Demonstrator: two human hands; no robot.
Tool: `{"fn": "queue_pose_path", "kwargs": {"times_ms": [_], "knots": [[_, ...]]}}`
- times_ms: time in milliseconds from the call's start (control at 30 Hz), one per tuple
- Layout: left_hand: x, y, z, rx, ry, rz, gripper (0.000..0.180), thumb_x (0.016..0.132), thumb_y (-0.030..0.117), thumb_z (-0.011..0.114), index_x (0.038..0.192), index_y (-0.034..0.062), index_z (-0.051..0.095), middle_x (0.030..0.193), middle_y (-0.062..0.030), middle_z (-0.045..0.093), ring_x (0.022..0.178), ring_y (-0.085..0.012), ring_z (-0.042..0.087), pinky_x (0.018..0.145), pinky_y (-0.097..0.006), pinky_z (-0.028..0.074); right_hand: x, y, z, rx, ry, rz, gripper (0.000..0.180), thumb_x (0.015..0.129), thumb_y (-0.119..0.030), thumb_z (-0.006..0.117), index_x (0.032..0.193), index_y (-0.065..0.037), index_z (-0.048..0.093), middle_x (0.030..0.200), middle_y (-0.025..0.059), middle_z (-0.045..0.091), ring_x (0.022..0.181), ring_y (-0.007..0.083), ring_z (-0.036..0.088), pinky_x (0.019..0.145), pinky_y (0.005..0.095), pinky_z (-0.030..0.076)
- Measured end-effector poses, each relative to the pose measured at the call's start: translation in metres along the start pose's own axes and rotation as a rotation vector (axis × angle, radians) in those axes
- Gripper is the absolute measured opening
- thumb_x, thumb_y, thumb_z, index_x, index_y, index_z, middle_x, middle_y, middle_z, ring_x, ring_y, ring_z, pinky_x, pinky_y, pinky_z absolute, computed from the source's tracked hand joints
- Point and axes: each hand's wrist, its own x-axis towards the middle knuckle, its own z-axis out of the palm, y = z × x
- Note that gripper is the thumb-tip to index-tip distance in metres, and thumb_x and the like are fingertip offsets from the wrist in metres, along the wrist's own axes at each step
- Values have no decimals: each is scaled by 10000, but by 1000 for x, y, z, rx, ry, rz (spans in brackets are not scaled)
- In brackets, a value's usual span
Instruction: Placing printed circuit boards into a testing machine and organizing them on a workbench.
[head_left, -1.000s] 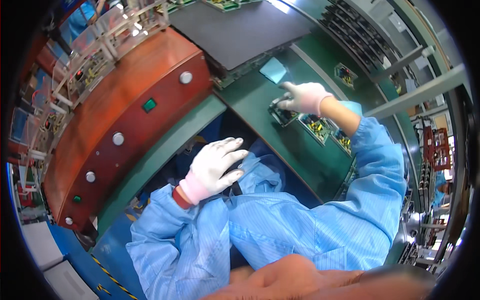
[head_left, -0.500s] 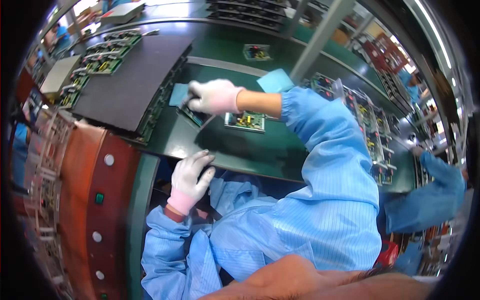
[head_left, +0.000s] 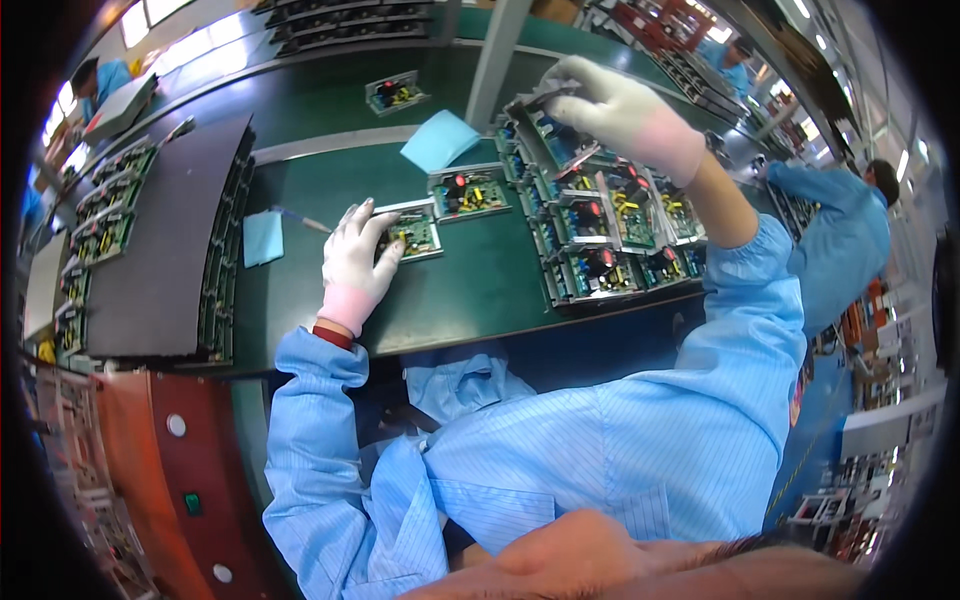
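My right hand [head_left: 625,115], in a white glove, is raised at the right and closed on the edge of a circuit board [head_left: 553,143] in a metal frame. That board is tilted over the back left of a group of similar framed boards [head_left: 610,225]. On the green bench my left hand [head_left: 355,258], gloved too, has its fingers stretched and thumb apart. It is at the left edge of another framed board [head_left: 415,235]; whether it touches is unclear. Beside that board, farther back, lies one more framed board [head_left: 470,193].
Light blue pads [head_left: 440,140] [head_left: 263,238] and a pen-like tool [head_left: 300,218] lie on the bench. At left stands a stack of boards under a dark sheet [head_left: 170,240]. A metal post [head_left: 490,65] rises behind. A co-worker [head_left: 845,235] sits at right.
My right hand has carried the framed board from the left of the bench to the group at right. My left hand has moved forward onto the bench. The view has shifted right.
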Motion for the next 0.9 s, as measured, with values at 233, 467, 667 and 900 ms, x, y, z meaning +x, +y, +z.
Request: {"fn": "queue_pose_path", "kwargs": {"times_ms": [233, 467, 667, 900], "knots": [[9, 1, 11, 162, -42, 37, 346, 860, 247, 698, 1201, 187, 687, 1381, -86, 594, 1265, -332, 547, 1057, -490, 380, 30, 2, 58, 23, -153, -53, 469, 963, -411, 547, 1309, -99, 600, 1203, 147, 721, 887, 261, 698, 773, 367, 541], [-18, 46, -16, 51, -237, 174, 303, 854, 237, 690, 1154, 192, 693, 1316, -63, 608, 1193, -314, 555, 1006, -474, 386, 125, -4, 134, -188, -169, -7, 459, 948, -391, 492, 1193, -33, 642, 1035, 176, 764, 963, 366, 724, 860, 445, 549], [-5, 72, 12, -5, -216, 215, 322, 848, 249, 700, 1163, 187, 685, 1331, -60, 608, 1184, -315, 564, 983, -467, 407, 176, -4, 185, -212, -131, 95, 487, 953, -427, 470, 1132, 1, 618, 1056, 210, 745, 977, 377, 717, 847, 466, 544], [35, 88, 60, 46, -97, 156, 332, 851, 249, 698, 1166, 152, 668, 1335, -89, 606, 1172, -318, 574, 971, -473, 424, 170, 13, 202, -275, -256, 117, 511, 939, -425, 504, 1213, -17, 645, 1142, 199, 732, 1031, 364, 704, 885, 444, 547]]}}
